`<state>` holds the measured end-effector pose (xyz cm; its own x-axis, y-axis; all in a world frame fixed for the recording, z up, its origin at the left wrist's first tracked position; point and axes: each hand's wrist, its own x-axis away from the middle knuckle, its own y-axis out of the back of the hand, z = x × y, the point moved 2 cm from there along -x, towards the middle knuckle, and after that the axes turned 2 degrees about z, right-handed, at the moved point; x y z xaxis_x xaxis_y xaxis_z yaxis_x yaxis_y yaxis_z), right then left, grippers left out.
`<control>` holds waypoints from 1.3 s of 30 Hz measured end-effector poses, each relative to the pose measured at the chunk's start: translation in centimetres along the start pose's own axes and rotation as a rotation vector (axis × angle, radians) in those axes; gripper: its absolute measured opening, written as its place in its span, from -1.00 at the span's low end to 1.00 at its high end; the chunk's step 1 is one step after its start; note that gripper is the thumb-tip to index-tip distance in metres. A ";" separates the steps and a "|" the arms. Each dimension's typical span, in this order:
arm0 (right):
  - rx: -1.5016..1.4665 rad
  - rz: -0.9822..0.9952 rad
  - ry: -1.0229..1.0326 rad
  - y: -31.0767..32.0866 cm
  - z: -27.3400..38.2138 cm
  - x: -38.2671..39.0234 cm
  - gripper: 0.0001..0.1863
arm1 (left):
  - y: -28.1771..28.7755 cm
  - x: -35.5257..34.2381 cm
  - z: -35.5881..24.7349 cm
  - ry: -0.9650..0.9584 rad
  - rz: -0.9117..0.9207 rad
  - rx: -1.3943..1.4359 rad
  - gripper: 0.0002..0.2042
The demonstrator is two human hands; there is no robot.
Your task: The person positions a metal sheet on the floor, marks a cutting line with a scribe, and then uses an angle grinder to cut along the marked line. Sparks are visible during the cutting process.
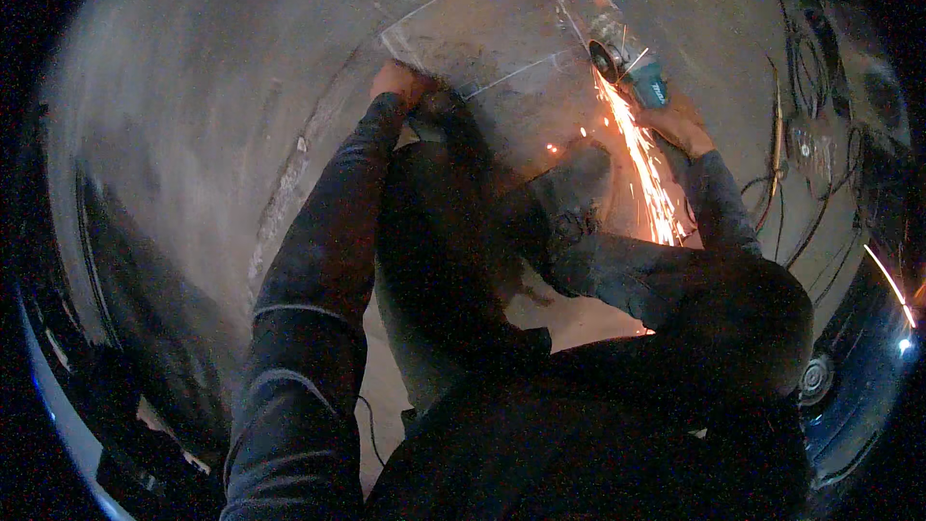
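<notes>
My right hand [683, 125] is wrapped round a teal angle grinder [648, 85]. Its dark disc [603, 60] touches the right edge of a flat panel [497, 34] outlined by pale lines on the floor. A bright stream of sparks [641, 150] runs from the disc back toward my legs. Out at the left, my left hand [401, 83] is closed beside the panel's near left corner, by my left shoe. Its fingers are turned away in shadow, so what they hold is hidden.
My bent legs [617, 275] in dark trousers lie close to the sparks. Several dark cables [828, 188] trail over the floor at the right. Farther right stands a dark blue curved body with a round wheel-like part [816, 378]. A long crack [289, 169] crosses the floor at left.
</notes>
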<state>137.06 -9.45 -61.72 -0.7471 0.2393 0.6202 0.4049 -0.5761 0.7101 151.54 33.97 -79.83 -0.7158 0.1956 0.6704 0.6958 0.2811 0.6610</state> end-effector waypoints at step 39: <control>0.122 -0.061 -0.059 -0.2 0.8 -2.7 -0.07 | -2.2 -2.6 3.6 0.026 -0.092 0.153 -0.37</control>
<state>139.45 -9.37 -63.29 -0.7417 0.3185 0.5903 0.4231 -0.4609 0.7801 151.70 36.25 -84.25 -0.7728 0.1391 0.6192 0.6091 0.4365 0.6621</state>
